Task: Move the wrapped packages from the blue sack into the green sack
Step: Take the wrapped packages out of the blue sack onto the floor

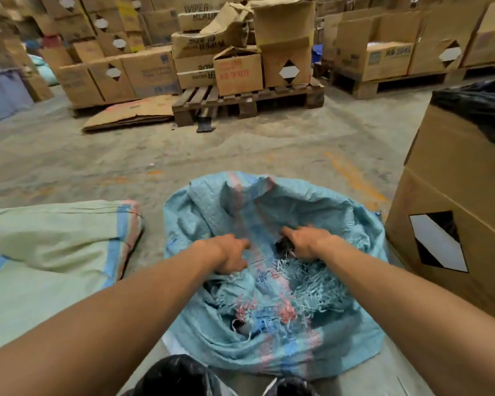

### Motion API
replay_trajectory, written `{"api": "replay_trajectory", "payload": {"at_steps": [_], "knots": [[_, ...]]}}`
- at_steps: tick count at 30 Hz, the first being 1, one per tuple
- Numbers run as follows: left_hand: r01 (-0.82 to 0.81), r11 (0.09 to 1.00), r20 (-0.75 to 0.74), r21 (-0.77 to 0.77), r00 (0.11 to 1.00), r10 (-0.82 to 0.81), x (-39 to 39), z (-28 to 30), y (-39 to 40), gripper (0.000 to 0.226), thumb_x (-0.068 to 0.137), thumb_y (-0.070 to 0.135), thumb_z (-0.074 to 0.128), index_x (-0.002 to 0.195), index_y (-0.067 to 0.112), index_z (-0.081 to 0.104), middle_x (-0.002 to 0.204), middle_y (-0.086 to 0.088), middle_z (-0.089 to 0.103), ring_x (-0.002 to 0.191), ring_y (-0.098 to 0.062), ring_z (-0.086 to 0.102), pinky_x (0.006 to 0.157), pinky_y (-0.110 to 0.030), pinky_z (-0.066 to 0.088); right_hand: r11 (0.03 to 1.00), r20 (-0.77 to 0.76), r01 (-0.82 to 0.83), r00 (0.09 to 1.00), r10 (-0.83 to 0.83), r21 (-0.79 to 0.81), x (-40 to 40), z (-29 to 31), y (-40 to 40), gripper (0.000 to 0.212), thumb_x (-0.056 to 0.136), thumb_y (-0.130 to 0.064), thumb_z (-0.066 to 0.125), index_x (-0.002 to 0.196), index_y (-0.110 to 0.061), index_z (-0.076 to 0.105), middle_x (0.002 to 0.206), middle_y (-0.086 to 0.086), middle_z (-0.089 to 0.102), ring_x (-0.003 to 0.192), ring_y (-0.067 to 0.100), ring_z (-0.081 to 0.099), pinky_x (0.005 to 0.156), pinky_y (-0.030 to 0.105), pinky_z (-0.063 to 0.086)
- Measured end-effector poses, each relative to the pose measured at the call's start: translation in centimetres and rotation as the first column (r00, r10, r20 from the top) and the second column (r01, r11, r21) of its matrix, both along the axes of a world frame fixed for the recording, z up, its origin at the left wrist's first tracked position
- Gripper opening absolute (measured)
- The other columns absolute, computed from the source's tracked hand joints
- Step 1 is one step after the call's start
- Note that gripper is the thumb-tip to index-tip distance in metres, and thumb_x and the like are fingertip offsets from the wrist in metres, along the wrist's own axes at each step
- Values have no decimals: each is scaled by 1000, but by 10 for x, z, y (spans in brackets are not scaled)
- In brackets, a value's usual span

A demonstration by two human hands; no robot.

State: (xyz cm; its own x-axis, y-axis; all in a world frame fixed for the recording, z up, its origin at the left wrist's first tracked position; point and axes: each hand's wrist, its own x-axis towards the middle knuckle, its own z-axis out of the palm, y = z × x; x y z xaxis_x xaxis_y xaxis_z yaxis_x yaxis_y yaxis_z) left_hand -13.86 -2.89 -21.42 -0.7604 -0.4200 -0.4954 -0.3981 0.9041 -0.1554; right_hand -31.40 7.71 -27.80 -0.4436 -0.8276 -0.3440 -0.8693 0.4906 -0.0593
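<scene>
The blue woven sack (272,212) lies crumpled on the floor in front of me, its frayed mouth towards me. My left hand (230,254) presses on the sack's fabric, fingers curled down. My right hand (305,241) reaches into the sack's opening and closes around a dark, black-wrapped package (283,246), mostly hidden under the fingers. The pale green sack (55,235) lies flat to the left, with a blue and pink stripe near its edge. Two black-wrapped packages (177,375) sit at the bottom of the view, close to me.
A large cardboard box (452,212) lined with black plastic stands close on the right. Wooden pallets (249,100) stacked with cardboard boxes fill the back. Flattened cardboard (132,115) lies on the concrete floor beyond the sacks.
</scene>
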Motion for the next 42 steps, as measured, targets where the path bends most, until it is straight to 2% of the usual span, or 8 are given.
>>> {"api": "replay_trajectory", "payload": {"at_steps": [8,14,20,25,31,33,36,42], "knots": [[-197,914,-137,-354,978,158,-12,-20,-6,37,95,13,49,132,14,57,134,-9,54,120,-28,58,88,-37,49,994,-16,69,998,-68,83,-2,-1,5,78,95,-49,50,158,-25,10,164,14,7,150,38,-2,119,56,9],[-166,915,-156,-368,981,116,-16,-19,-17,39,91,6,54,128,18,58,124,-5,62,114,-27,61,82,-36,49,997,-78,-51,996,47,-55,14,17,6,78,89,-28,66,149,-20,17,143,19,40,131,40,42,102,48,39],[9,940,-21,-341,1000,-17,-5,-24,-30,71,99,5,43,152,39,10,121,-5,62,97,-25,64,68,-34,43,954,-98,-36,995,7,-297,36,25,11,70,86,-8,64,143,-18,25,131,13,46,115,37,51,83,44,47],[34,899,-61,-436,996,-67,-1,-19,-20,38,99,18,47,135,31,51,128,-4,55,111,-25,62,83,-38,49,900,-33,4,999,-21,-435,40,43,25,58,84,-16,70,133,-21,40,119,7,49,105,31,58,78,41,48],[-294,954,-573,56,773,272,-6,45,-19,29,91,37,65,114,20,65,114,-10,68,101,-29,65,87,-38,53,627,95,147,989,-115,-765,53,80,51,55,83,-38,74,130,-27,49,117,-5,57,100,17,58,87,38,52],[-297,850,-612,436,594,522,-5,78,-13,26,93,26,65,113,10,66,112,-12,67,90,-26,68,75,-33,58,440,250,278,961,-122,-854,58,95,60,55,82,-41,75,130,-28,49,117,-7,54,101,13,54,87,33,48],[-253,420,-288,872,428,856,11,122,-1,26,101,18,53,121,1,55,122,-14,59,80,-25,73,62,-32,62,209,400,403,915,-59,-891,68,120,72,51,84,-39,75,126,-27,50,119,-5,54,106,11,50,88,27,41],[-309,72,77,948,444,893,47,169,25,31,104,36,39,82,18,50,84,-10,57,74,-21,52,54,-28,58,247,417,428,904,-99,-869,85,166,81,49,88,-23,71,131,-22,47,125,5,49,112,18,49,101,31,38]]}}
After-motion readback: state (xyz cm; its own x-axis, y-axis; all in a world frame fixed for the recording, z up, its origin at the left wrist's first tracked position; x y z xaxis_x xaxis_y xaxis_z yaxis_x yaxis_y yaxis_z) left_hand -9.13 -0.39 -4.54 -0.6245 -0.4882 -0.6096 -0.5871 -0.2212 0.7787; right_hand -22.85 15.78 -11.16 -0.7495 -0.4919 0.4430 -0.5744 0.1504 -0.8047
